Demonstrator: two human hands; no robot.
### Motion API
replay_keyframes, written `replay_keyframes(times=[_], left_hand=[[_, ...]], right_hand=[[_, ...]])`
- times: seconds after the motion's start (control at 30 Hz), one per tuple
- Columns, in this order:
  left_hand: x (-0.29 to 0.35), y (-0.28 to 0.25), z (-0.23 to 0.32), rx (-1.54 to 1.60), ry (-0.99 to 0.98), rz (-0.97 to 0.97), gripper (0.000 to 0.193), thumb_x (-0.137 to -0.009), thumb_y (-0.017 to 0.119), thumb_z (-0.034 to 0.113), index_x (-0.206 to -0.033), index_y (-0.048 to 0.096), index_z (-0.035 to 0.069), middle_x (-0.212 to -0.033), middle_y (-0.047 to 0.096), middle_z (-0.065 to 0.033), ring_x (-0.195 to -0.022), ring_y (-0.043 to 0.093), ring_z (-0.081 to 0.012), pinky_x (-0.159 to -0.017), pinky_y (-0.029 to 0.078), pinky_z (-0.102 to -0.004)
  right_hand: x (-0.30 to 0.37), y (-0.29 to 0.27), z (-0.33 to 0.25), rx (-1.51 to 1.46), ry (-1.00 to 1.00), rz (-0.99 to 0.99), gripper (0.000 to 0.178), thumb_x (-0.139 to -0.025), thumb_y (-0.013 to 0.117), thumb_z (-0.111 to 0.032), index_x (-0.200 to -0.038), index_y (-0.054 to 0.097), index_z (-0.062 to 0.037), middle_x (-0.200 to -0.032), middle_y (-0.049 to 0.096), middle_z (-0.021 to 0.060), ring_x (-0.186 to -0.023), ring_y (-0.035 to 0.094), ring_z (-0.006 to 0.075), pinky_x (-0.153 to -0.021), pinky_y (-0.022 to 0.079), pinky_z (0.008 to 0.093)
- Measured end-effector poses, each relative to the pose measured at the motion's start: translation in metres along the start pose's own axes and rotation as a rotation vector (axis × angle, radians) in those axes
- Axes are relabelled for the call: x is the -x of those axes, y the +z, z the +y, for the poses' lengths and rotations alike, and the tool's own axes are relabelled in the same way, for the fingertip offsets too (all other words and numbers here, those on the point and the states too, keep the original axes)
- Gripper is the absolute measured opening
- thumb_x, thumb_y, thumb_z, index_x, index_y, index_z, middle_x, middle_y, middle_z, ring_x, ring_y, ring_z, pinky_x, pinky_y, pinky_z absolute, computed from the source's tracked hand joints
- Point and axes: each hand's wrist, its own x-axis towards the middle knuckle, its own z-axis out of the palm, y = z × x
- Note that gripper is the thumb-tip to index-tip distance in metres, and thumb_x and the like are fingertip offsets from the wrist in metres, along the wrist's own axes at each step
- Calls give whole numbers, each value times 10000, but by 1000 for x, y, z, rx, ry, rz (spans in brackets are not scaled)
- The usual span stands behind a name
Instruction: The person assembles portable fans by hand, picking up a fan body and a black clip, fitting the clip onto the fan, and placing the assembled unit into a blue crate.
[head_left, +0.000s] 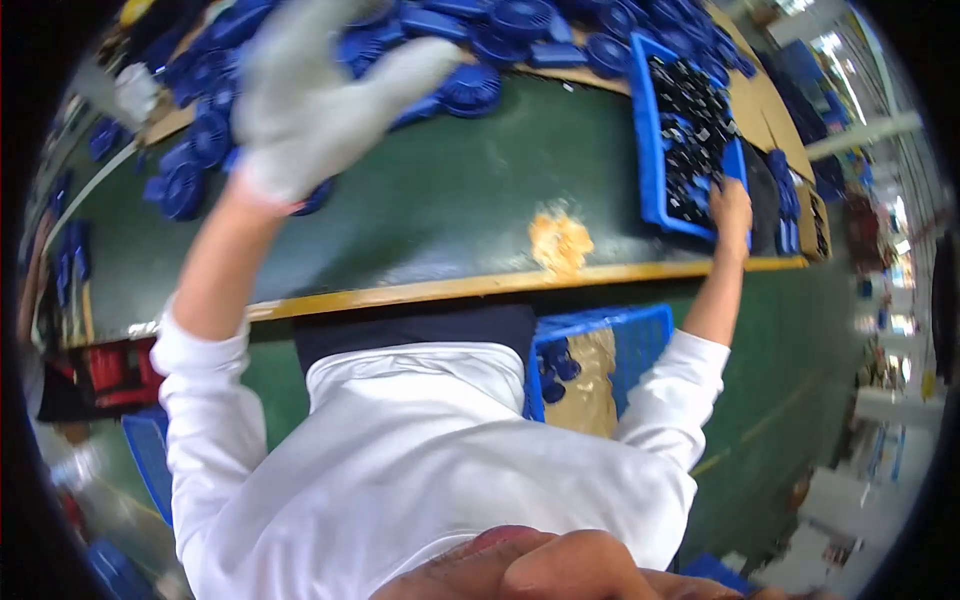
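My left hand (315,120), in a pale glove and smeared by motion, is raised over the left part of the green bench. Its thumb sticks out to the right, and nothing shows in it. Behind and around it lie heaped round blue slotted plastic parts (470,90). My bare right hand (732,208) is at the near right edge of a blue tray (652,170) filled with small black pieces (690,115). Its fingers are curled and partly hidden. A blue flat piece (735,158) shows just beyond them; I cannot tell if it is the tray's wall.
A yellow edge strip (400,296) borders the green bench (450,190), which has a worn tan patch (560,243). Below the bench stands a blue crate (645,350) with cardboard and a few dark blue parts. More blue parts (785,200) and a carton (815,225) sit right of the tray.
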Motion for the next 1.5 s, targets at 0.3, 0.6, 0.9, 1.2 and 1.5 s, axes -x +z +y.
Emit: replay_keyframes(times=[0.3, 0.6, 0.9, 1.2, 1.5], left_hand=[[44, 100, -60, -282, -513, -763, 649, -800, 531, 603, -811, 709, -21, -866, 674, -218, -866, 652, -347, -776, 524, -420], [72, 118, -76, -310, -242, -677, 590, -713, 656, 617, -947, 665, 75, -980, 600, -106, -963, 551, -258, -755, 474, -352], [79, 84, -76, -131, -262, -802, 464, -770, 635, 558, -842, 646, 100, -772, 649, -124, -763, 645, -315, -613, 498, -424], [83, 89, -46, -193, -378, -683, 477, -747, 651, 568, -770, 662, 92, -725, 666, -125, -716, 664, -301, -611, 519, -410], [94, 84, -80, 997, -1290, -40, 391, -921, 577, 386, -880, 655, 5, -735, 631, -54, -688, 602, -122, -650, 474, -269]], right_hand=[[-30, 54, 54, -70, -104, -7, 311, -736, 736, -143, -962, 615, 33, -893, 646, 237, -849, 615, 402, -757, 497, 453], [6, -25, -97, -850, 13, 344, 386, -906, 621, -135, -1213, 558, 89, -1009, 682, 179, -863, 642, 222, -788, 522, 336], [47, -76, -325, -1641, -83, 210, 211, -892, 636, -58, -1082, 630, 36, -834, 604, -3, -738, 539, 49, -644, 460, 211], [50, -44, -334, -1994, 101, 101, 250, -864, 653, -5, -1057, 572, 131, -815, 629, 120, -686, 664, 183, -555, 559, 276], [77, -51, -343, -2220, 17, -377, 148, -858, 621, 40, -1002, 620, 76, -890, 638, 112, -732, 679, 234, -626, 584, 306]])
